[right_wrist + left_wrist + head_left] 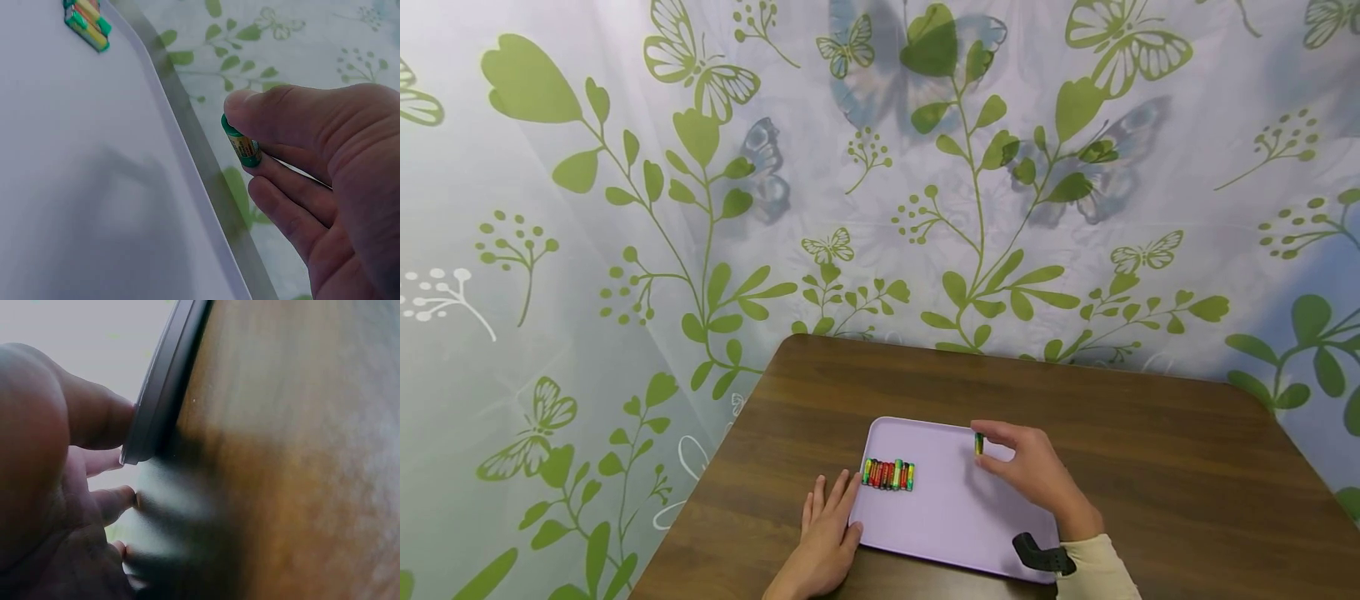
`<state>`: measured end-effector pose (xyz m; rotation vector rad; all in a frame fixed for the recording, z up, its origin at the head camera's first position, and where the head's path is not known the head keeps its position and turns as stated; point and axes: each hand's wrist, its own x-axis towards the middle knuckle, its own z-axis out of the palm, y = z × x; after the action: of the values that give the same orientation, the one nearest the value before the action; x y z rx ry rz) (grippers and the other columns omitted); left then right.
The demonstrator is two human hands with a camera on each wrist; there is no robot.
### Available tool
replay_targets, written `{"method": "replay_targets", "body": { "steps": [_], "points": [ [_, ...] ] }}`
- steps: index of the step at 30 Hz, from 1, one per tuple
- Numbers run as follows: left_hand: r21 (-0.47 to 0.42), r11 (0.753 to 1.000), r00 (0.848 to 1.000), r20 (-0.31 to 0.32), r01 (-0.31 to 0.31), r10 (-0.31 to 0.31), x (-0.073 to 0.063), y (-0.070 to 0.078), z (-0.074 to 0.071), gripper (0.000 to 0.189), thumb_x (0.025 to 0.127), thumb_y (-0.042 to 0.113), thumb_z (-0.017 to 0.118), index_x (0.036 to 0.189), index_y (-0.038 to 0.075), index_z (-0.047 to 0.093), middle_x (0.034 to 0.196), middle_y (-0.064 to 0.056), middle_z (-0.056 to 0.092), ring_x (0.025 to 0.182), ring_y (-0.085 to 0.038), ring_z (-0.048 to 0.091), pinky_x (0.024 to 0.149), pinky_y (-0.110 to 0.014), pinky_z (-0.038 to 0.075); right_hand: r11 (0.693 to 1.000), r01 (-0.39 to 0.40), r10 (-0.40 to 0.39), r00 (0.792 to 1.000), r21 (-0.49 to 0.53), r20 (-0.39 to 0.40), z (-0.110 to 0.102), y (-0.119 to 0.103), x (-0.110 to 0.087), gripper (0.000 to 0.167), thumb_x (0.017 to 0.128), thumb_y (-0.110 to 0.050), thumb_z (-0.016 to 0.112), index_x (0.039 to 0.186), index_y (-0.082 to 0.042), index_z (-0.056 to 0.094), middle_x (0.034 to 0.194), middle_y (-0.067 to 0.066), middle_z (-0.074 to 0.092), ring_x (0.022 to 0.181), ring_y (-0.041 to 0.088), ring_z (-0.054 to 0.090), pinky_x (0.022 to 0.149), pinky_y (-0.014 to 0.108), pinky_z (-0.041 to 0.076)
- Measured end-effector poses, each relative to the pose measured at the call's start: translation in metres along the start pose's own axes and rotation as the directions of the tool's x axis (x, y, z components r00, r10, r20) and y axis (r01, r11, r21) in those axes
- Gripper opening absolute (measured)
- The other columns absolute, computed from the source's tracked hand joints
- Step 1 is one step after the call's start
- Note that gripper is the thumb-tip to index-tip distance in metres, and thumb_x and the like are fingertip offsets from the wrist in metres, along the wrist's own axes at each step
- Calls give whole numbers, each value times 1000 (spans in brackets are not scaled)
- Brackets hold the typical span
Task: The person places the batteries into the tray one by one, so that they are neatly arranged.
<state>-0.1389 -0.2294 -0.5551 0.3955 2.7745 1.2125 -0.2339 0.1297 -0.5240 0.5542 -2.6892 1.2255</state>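
Note:
Between the thumb and fingers of my right hand (1033,467) is a green and yellow battery (979,443), pinched by its two ends above the tray. The right wrist view shows this battery (242,142) close up, tilted, with the thumb on its top end. A row of several red, green and yellow batteries (888,475) lies side by side on the left part of the lilac tray (947,533). My left hand (826,533) rests with fingers extended at the tray's left edge. In the left wrist view its thumb (100,419) touches the tray's rim (159,394).
The tray lies on a dark brown wooden table (1165,467). Behind the table hangs a pale curtain (865,208) printed with green leaves and butterflies. A black strap (1043,557) sits on my right wrist.

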Motion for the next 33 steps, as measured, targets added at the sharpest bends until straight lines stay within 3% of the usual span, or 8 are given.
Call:
{"method": "replay_targets", "body": {
  "steps": [8, 13, 21, 27, 33],
  "points": [
    [1, 1000, 1000, 0, 4, -4, 0, 0, 0, 68, 107, 9, 62, 170, 4, 37, 177, -29, 28, 163, -65, 0, 125, -83, -2, 999, -16, 13, 999, 47, 52, 24, -18, 6, 51, 88, -13, 92, 137, -12, 77, 133, 3, 80, 121, 33, 78, 104, 57, 61],
    [-4, 1000, 1000, 5, 6, -6, 0, -1, 0, 68, 107, 10, 62, 170, 4, 37, 178, -29, 27, 164, -64, -1, 124, -83, -2, 998, 25, -30, 997, 65, 72, 42, -28, 7, 49, 87, -10, 91, 134, -6, 78, 132, 6, 80, 119, 34, 78, 105, 55, 61],
    [-4, 1000, 1000, 2, 0, 0, 0, 0, 0, 69, 107, 9, 62, 170, 4, 36, 177, -29, 27, 163, -65, 0, 124, -83, -2, 996, 84, -87, 993, 43, 77, 71, -32, 9, 49, 84, -8, 92, 132, -6, 79, 130, 4, 81, 115, 29, 79, 102, 45, 63],
    [0, 1000, 1000, 0, 3, -3, 0, 1, 0, 68, 107, 9, 62, 170, 4, 37, 177, -30, 28, 163, -65, 0, 124, -83, -2, 988, 153, -155, 984, 34, 88, 84, -32, 9, 49, 81, -4, 93, 128, -4, 80, 127, 6, 82, 117, 26, 79, 103, 43, 63],
    [11, 1000, 1000, -5, 5, -5, -1, 2, 0, 68, 106, 9, 63, 169, 4, 38, 177, -30, 29, 163, -65, 2, 125, -83, 0, 985, 169, -167, 981, -17, 94, 92, -33, 7, 48, 80, -7, 94, 127, -6, 81, 125, 4, 83, 119, 21, 77, 104, 42, 62]
  ]
}}
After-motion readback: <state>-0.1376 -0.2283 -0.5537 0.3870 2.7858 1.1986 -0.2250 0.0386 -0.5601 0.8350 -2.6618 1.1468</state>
